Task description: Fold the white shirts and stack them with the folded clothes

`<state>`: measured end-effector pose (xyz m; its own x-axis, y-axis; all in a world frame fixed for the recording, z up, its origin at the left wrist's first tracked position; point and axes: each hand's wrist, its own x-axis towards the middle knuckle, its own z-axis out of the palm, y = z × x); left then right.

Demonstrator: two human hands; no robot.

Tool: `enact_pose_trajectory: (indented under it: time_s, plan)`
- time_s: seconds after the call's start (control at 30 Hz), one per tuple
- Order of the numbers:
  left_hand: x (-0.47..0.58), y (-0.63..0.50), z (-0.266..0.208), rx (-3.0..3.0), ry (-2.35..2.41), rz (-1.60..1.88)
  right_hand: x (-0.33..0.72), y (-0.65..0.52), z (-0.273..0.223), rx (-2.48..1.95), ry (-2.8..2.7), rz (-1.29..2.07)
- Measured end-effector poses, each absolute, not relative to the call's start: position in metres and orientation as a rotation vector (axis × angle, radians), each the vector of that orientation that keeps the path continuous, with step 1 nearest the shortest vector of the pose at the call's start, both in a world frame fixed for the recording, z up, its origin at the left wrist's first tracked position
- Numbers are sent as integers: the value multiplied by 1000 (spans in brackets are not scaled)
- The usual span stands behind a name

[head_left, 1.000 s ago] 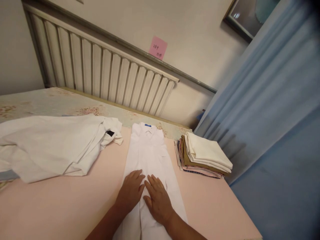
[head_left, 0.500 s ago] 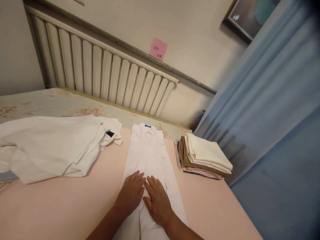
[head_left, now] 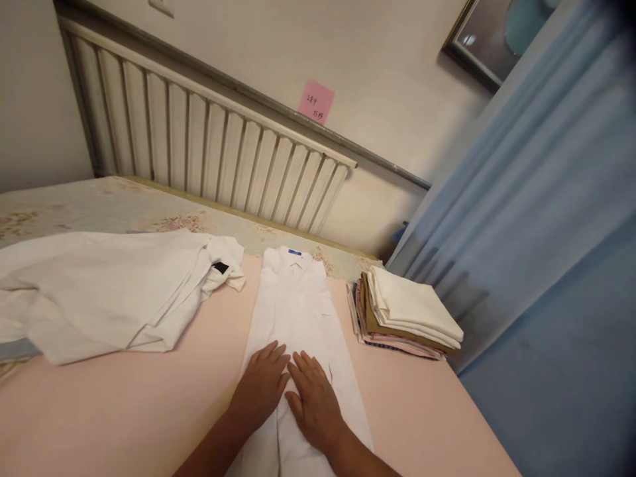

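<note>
A long white coat lies lengthwise on the pink sheet, its sides folded in to make a narrow strip. Its collar, with a small blue label, points to the far side. My left hand rests flat on the middle of the coat, fingers stretched out. Beside it, my right hand lies flat on the same garment, fingertips close to those of the left. Neither hand grips the fabric. The coat's near end runs out of view at the bottom, partly covered by my forearms.
On the left is a loose heap of white clothing. A stack of folded clothes stands at the right, near a blue curtain. Behind the bed runs a radiator, with a pink note on the wall above it.
The camera view has shifted very slightly. Both hands keep their place on the white coat, and the clothes lie as before.
</note>
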<state>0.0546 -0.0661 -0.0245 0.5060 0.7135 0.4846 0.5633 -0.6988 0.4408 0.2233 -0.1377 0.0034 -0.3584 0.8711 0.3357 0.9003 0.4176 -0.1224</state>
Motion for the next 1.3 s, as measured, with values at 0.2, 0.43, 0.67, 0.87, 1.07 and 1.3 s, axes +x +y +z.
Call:
enact_pose_trajectory:
  time_s: [0.2, 0.43, 0.67, 0.87, 1.07, 1.3]
  plan:
    - [54, -68, -24, 2552, 1111, 950, 224, -137, 1, -1518, -2321, -145]
    - [54, -67, -24, 2582, 1122, 938, 224, -136, 1, -1538, -2334, -119]
    - [55, -67, -24, 2592, 1128, 931, 225, -136, -2, -1540, -2338, -116]
    - [55, -67, -25, 2607, 1128, 935, 225, -136, -1, -1523, -2322, -139]
    - [55, -66, -26, 2594, 1115, 944, 224, -137, 0, -1514, -2313, -163]
    - [55, -67, -25, 2570, 1120, 947, 224, -137, 0, -1550, -2324, -137]
